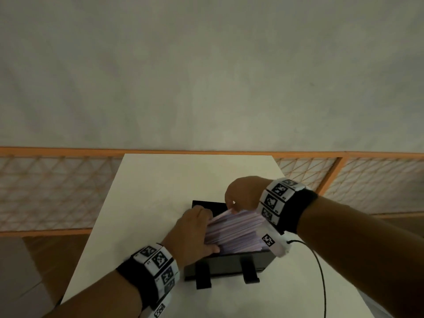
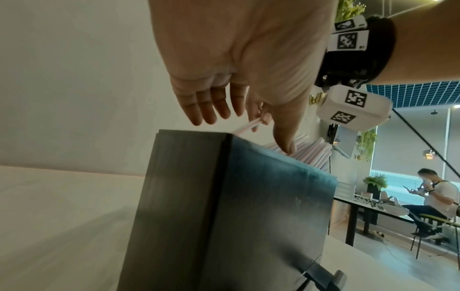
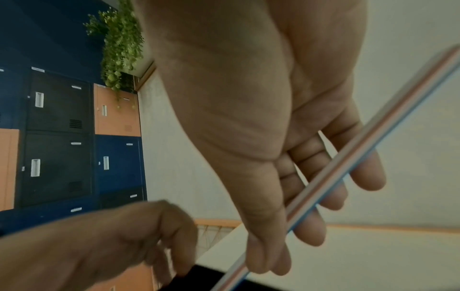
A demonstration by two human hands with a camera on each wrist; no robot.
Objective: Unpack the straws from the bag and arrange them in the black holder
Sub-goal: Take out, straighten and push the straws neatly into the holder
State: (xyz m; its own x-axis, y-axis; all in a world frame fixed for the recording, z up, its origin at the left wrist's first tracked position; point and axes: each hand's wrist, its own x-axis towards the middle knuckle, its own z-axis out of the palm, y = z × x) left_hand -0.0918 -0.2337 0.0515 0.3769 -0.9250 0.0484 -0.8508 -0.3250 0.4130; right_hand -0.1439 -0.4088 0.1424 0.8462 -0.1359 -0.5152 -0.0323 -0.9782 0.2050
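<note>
The black holder [image 1: 224,265] stands on the white table [image 1: 160,180], packed with a sloping pile of pale striped straws [image 1: 236,230]. My left hand [image 1: 192,232] spans the pile's left end, thumb on the near side and curled fingers over the far side. My right hand [image 1: 231,208] hovers at the holder's far right and pinches one striped straw [image 1: 220,215] by its end. The right wrist view shows that straw [image 3: 348,153] running across my right hand [image 3: 281,236] between thumb and fingers. From the left wrist, the same pinch [image 2: 261,120] sits just above the holder [image 2: 224,206]. No bag is visible.
A black cable [image 1: 321,271] trails from my right wrist across the table's right side. An orange lattice railing [image 1: 57,191] runs behind the table. A seated person [image 2: 438,198] is at another table far off, and lockers [image 3: 62,137] line a wall.
</note>
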